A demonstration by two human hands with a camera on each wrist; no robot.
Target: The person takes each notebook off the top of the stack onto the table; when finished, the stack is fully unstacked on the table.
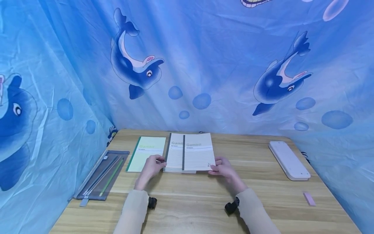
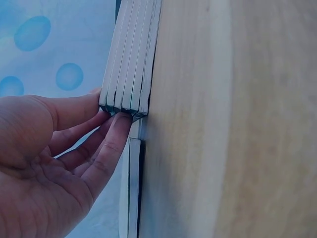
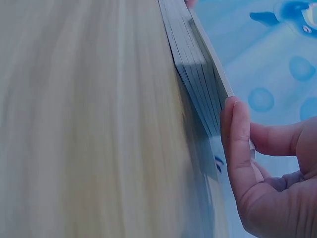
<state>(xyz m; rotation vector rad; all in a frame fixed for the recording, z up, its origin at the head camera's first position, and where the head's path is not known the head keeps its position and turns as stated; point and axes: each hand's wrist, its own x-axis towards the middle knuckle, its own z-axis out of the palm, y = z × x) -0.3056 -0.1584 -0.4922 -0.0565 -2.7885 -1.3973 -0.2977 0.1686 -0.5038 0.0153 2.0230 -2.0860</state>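
A stack of several grey-spined "Gambit" notebooks [image 1: 190, 152] lies flat at the middle of the wooden table [image 1: 190, 201]. The top notebook sits shifted to the right. My left hand [image 1: 152, 165] is at the stack's near-left corner. In the left wrist view the left hand [image 2: 109, 110] has its thumb on the top cover, and a fingertip [image 2: 119, 130] presses the notebook stack's [image 2: 131, 64] end edge. My right hand [image 1: 220, 167] pinches the near-right corner. In the right wrist view the right hand [image 3: 243, 123] has one finger against the stack [image 3: 198, 94] and the thumb behind it.
A green notebook [image 1: 146, 152] lies just left of the stack. A grey mesh pencil case [image 1: 102, 175] lies along the left edge. A white flat case [image 1: 289, 159] and a pink eraser [image 1: 309, 198] are on the right. Blue dolphin cloth [image 1: 204, 65] walls the table.
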